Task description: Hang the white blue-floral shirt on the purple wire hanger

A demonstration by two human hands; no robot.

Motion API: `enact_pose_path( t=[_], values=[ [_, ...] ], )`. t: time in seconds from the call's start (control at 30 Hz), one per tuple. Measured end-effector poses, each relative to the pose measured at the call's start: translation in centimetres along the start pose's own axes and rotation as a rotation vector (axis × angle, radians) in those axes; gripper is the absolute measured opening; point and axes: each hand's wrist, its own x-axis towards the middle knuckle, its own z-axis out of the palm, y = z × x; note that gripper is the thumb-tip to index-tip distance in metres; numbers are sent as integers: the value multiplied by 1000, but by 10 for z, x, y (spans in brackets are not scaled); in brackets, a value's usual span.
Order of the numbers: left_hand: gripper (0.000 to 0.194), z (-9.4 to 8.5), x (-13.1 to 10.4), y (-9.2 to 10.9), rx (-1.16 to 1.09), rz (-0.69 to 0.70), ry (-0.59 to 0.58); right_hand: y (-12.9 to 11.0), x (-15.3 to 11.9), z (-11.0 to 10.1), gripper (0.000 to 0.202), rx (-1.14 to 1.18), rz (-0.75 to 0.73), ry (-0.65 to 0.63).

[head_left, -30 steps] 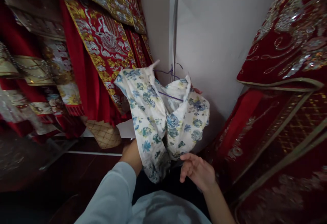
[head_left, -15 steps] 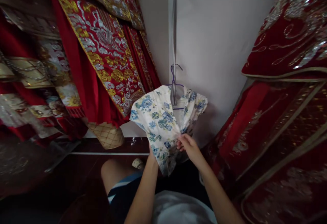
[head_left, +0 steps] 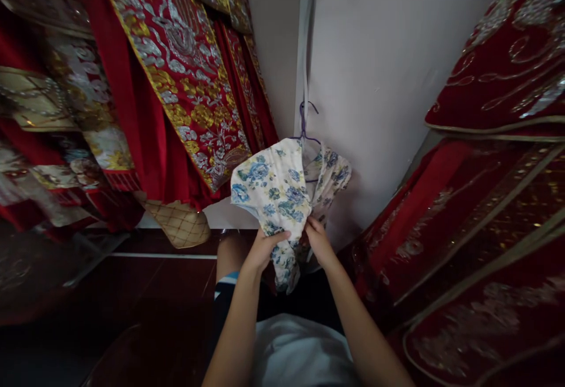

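A white garment with blue flowers (head_left: 282, 187) hangs on a purple hanger (head_left: 303, 125), which is hooked at a pale vertical strip on the wall. At its lower left side my left hand (head_left: 265, 249) grips the cloth, thumb across the front. My right hand (head_left: 316, 239) pinches the front edge below the V-shaped neckline. Below both hands the cloth is bunched and narrow, its lower end hanging above my lap.
Red embroidered costumes with gold and silver (head_left: 189, 81) hang on the left, above a quilted beige piece (head_left: 180, 225). More dark red beaded garments (head_left: 485, 199) hang on the right. Behind stands a pale wall (head_left: 375, 69).
My left hand has come up from behind the garment's side to its front and gathered the cloth. My right hand has shifted slightly up. The lower part is narrower, and my knee has moved right.
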Motion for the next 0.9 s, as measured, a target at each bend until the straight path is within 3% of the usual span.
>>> enact_pose_path(
  t=[0.1,0.23,0.27,0.3,0.33,0.43,0.5,0.67,0.8,0.9],
  values=[
    [63,-19,12,-2,65,100,87,-11,-8,-1,26,64,84,26],
    [51,-40,24,-12,373,510,566,-20,-24,-5,28,53,100,15],
    [50,-41,23,-16,472,618,658,-21,-26,-4,29,34,95,-7],
    [46,-40,21,-21,564,699,679,-21,-28,-3,30,7,83,-32],
    [40,-37,18,-25,648,741,609,-22,-29,-2,30,-28,63,-60],
    [18,-18,8,-40,822,669,99,-25,-28,5,28,-122,-20,-149],
    [13,-4,5,-46,848,590,-83,-28,-25,8,28,-146,-56,-184],
    [9,11,4,-49,904,511,-123,-53,2,1,22,-157,-151,-36],
    [7,19,-4,-48,1119,425,-142,-101,49,0,24,-49,-224,101],
    [8,26,-7,-48,1268,405,-221,-143,81,7,21,18,-182,150]
  ],
)
